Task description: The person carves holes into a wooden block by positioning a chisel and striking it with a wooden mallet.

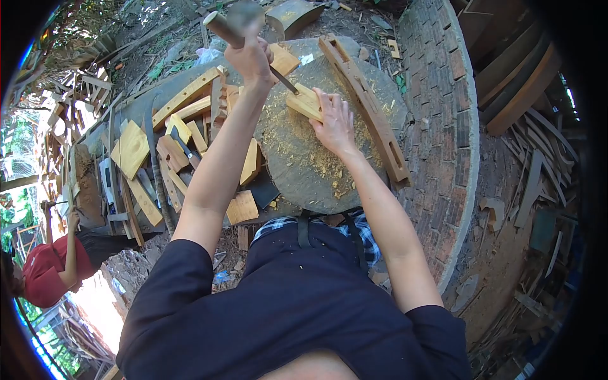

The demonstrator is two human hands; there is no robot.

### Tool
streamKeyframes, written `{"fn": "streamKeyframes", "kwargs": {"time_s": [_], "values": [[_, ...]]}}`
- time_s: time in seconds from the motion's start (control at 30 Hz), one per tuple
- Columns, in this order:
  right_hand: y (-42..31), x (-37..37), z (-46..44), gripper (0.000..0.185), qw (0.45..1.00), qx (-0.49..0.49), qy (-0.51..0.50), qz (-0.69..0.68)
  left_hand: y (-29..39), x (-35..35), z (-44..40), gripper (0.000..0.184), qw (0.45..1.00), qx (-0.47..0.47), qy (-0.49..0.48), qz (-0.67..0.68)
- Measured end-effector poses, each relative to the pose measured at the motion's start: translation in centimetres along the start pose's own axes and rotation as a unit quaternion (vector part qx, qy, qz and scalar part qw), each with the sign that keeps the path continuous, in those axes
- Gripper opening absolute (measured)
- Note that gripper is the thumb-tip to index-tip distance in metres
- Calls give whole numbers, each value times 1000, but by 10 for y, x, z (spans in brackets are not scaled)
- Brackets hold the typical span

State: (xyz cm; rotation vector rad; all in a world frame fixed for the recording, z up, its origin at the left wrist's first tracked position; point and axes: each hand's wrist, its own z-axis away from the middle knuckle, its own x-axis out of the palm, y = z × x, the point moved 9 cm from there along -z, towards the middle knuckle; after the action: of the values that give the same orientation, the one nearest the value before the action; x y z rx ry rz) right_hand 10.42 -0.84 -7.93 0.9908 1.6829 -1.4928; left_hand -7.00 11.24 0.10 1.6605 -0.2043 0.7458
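Observation:
My left hand (249, 61) is wrapped round the wooden handle of a chisel (223, 29). The metal shank runs down from the fist, and its tip meets the end of a pale yellow wood block (306, 103). That block rests on a broad round wooden stump (288, 158) strewn with shavings. With closed fingers, my right hand (334, 122) grips the block's near right side. A blurred round patch beside the chisel handle cannot be made out.
A long slotted wooden beam (367, 111) lies along the stump's right side, by a low brick wall (437, 139). Cut wood pieces (131, 150) crowd the left. A person in a red top (54, 272) is at far left. Curved boards (522, 88) lean at right.

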Motion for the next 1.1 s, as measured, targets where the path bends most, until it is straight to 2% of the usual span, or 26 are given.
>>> {"fn": "streamKeyframes", "kwargs": {"time_s": [0.07, 0.17, 0.27, 0.33, 0.43, 0.47, 0.57, 0.67, 0.8, 0.87, 0.93, 1.0, 1.03, 1.1], "values": [[1, 0, 0, 74, 1000, 0, -1, 1, -1, 3, 4, 31, 1000, 19, 2, -2], [1, 2, 0, 74, 1000, 3, -3, 0, 3, 17, 10, 24, 982, 157, -57, -91], [3, 6, -1, 77, 1000, 14, -20, 7, -1, 33, 18, 24, 959, 219, -94, -154], [4, 6, 0, 77, 1000, 17, -22, 6, 0, 36, 14, 25, 963, 199, -86, -162], [2, 3, 1, 77, 1000, 8, -14, 13, -12, 36, 0, 27, 993, 15, -106, -57], [2, 2, 1, 77, 1000, 5, -9, 16, -10, 36, -1, 27, 993, 20, -108, -52], [1, 3, 0, 76, 1000, 4, -10, 13, -21, 42, -1, 25, 985, -41, -153, -67], [3, 4, 0, 77, 999, -13, -35, -8, -22, 42, -3, 23, 985, -45, -156, -58], [-2, -21, 16, 81, 999, -47, -7, -21, -17, 41, 5, 21, 986, -31, -152, -60], [0, -64, 31, 86, 991, -46, 92, 84, -14, 36, 7, 24, 988, -25, -135, -67], [32, -92, 48, 90, 971, 16, 147, 188, -13, 29, 6, 24, 990, -9, -119, -77], [78, -100, 64, 83, 966, 129, 113, 195, -15, 32, 7, 22, 990, -7, -122, -68], [89, -102, 74, 83, 964, 129, 119, 200, -13, 34, 8, 22, 989, 6, -120, -90], [94, -96, 76, 71, 952, 87, 64, 288, -17, 37, 7, 23, 987, 25, -125, -94]]}}
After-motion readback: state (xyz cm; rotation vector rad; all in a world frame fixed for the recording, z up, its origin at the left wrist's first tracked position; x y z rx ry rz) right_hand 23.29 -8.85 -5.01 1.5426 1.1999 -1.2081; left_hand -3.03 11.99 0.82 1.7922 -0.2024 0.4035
